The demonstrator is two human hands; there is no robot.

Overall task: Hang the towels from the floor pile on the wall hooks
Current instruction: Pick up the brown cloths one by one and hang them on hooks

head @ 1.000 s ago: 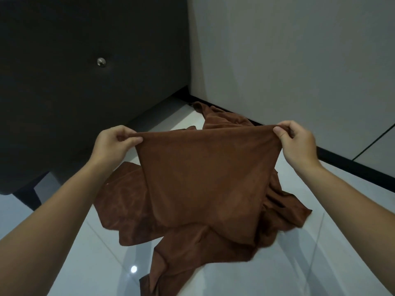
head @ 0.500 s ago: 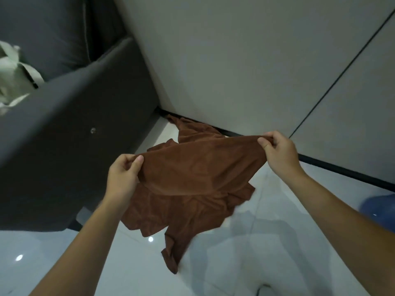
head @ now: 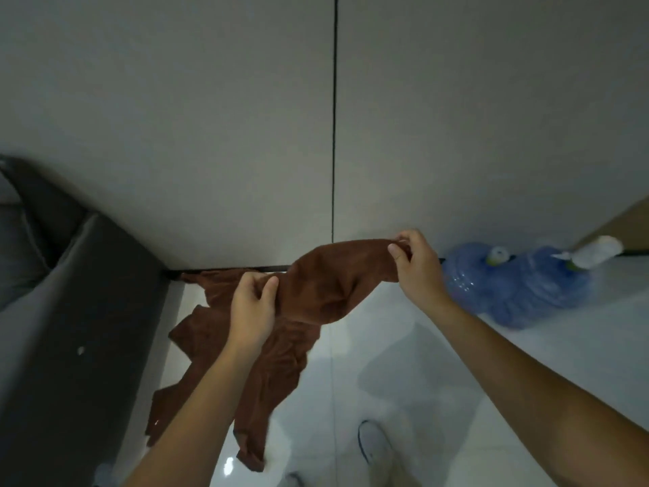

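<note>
Soft rust-brown cloth towel, held up off the floor and slung between two hands mid-scene, in front of the pale grey panelled wall. Sags in a loose belly between the two grips, so likely light, limp and without any stiffness. Probably a little grippy rather than slippery, and in no way fragile. Best taken by the top hem near the corners, as now, or bunched at mid-hem for dropping over a hook.

Pinched at its left end by the left hand, thumb and forefinger closed on a fold, remaining fingers curled behind. Pinched at its far right corner by the right hand, thumb pressed against curled fingertips with cloth between.

Below and to the left, a heap of matching rust-brown towels sprawled on the glossy white tiled floor, reaching the black skirting at the wall's foot. Left of the heap, a dark grey upholstered sofa side. Far right, two clear blue plastic water jugs lying by the wall. Near edge, toe of a white shoe. No wall hooks in view.
</note>
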